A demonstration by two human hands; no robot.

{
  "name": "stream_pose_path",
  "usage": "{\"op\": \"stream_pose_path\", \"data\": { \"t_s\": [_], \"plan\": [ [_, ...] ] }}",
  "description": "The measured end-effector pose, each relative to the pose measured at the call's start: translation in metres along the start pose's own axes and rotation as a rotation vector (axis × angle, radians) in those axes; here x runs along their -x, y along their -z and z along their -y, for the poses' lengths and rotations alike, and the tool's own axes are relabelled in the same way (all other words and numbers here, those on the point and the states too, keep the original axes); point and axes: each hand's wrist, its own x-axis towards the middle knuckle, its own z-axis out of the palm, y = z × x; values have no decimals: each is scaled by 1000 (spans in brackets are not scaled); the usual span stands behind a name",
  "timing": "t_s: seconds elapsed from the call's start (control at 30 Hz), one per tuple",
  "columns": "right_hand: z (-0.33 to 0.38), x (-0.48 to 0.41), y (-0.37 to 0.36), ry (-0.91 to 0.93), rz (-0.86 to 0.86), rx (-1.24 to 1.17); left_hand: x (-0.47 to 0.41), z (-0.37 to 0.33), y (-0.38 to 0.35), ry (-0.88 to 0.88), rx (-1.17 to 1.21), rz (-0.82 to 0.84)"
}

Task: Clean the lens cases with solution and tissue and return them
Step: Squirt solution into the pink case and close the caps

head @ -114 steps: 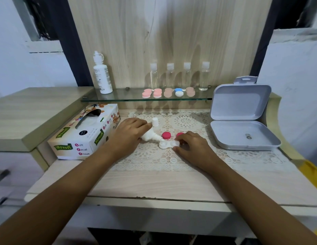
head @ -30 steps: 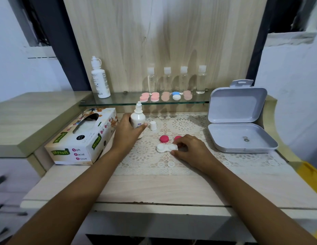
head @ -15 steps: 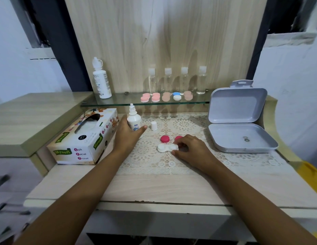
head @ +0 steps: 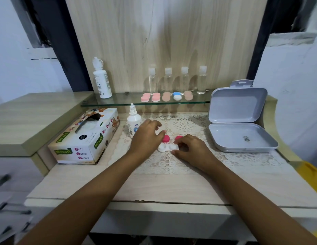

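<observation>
An open white lens case point(head: 165, 148) lies on the lace mat point(head: 186, 124). My right hand point(head: 193, 151) pinches its right end between thumb and fingers. Its two pink caps point(head: 166, 138) sit loose just behind it. A small white solution bottle point(head: 134, 121) stands upright and uncapped at the mat's left edge. My left hand point(head: 147, 137) is off the bottle, just right of it, with fingers loosely curved and thumb spread apart. The bottle's small white cap is hidden under those fingers. A tissue box point(head: 87, 138) stands to the left.
A glass shelf point(head: 118, 103) at the back carries several lens cases point(head: 156, 97), several clear bottles point(head: 185, 79) and a tall white bottle point(head: 102, 82). An open grey plastic box point(head: 242, 138) sits at the right. A raised wooden ledge point(head: 30, 114) runs along the left.
My left hand stood the solution bottle upright at the mat's left edge, let go of it and moved right over the cap. My right hand stayed on the lens case.
</observation>
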Motion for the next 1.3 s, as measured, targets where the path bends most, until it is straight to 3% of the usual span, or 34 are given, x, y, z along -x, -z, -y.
{"op": "stream_pose_path", "data": {
  "t_s": [0.17, 0.3, 0.7, 1.03, 1.3],
  "plan": [
    [0, 0, 0, -20, 6, -22, -20, -4, -10, 209, -7, 303],
    [1, 1, 1, -18, 12, -21, -30, -4, -14, 281, -21, 406],
    [0, 0, 0, -17, 18, -11, -17, -1, 7, 135, 146, 383],
    [-1, -1, -1, -25, 22, -16, 5, 4, 11, -7, 17, 444],
    [0, 0, -1, -18, 8, -32, 10, 8, 12, -81, 56, 439]
  ]
}}
